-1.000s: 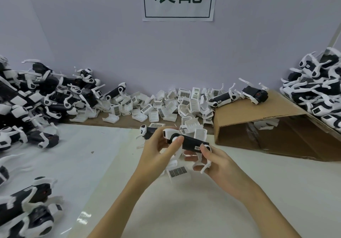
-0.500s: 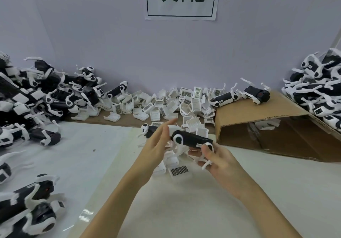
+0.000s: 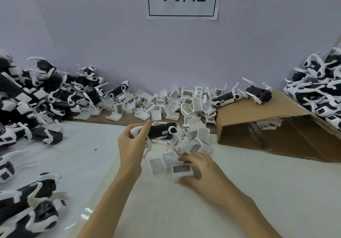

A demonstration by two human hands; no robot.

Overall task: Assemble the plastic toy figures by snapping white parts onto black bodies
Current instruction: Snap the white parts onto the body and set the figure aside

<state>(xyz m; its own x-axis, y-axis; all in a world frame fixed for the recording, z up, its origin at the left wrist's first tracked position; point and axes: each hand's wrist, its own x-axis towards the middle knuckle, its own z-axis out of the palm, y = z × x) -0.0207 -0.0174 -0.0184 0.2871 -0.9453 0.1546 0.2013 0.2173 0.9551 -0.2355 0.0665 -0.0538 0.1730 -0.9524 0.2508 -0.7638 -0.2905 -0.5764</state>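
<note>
My left hand (image 3: 131,145) grips a black toy body (image 3: 160,131) with white legs, holding it above the white mat at centre. Its round white joint faces right. My right hand (image 3: 200,171) is lower on the mat, fingers curled round a white part with a barcode label (image 3: 181,171). Two more loose white parts (image 3: 158,165) lie just left of it. A heap of white barcode parts (image 3: 173,106) stretches along the back wall.
Piles of black-and-white figures lie at the left (image 3: 33,97) and on the far right (image 3: 317,93). An open cardboard box (image 3: 258,127) lies on its side at right, two figures on top. More figures (image 3: 31,204) sit at the near left.
My right hand let go of the toy body and dropped to the mat, closing on a barcode part. The left hand took over the body alone and turned it.
</note>
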